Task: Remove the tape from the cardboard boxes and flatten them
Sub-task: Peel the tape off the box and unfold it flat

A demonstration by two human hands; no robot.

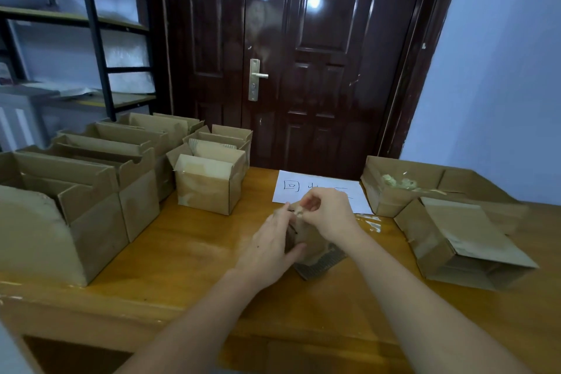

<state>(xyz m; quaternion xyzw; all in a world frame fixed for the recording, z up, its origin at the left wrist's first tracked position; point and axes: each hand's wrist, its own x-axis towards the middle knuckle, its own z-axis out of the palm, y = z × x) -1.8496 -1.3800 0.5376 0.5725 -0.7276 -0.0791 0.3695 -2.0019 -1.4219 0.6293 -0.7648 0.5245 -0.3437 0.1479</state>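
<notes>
**Tape end pinched at the top of the small box**

The small box [306, 244] stands near the middle of the bench [188, 240], directly between both hands. The left hand [273, 249] lies against its 9 o'clock side, fingers fairly straight, steadying it. The right hand [329, 215] sits over the top at 1 o'clock, fingertips pinching what looks like a tape end [299, 214]. How the seam runs I cannot tell. The right hand is nearer the tape. Untaped boxes [100, 179] wait at 10 o'clock.
</notes>
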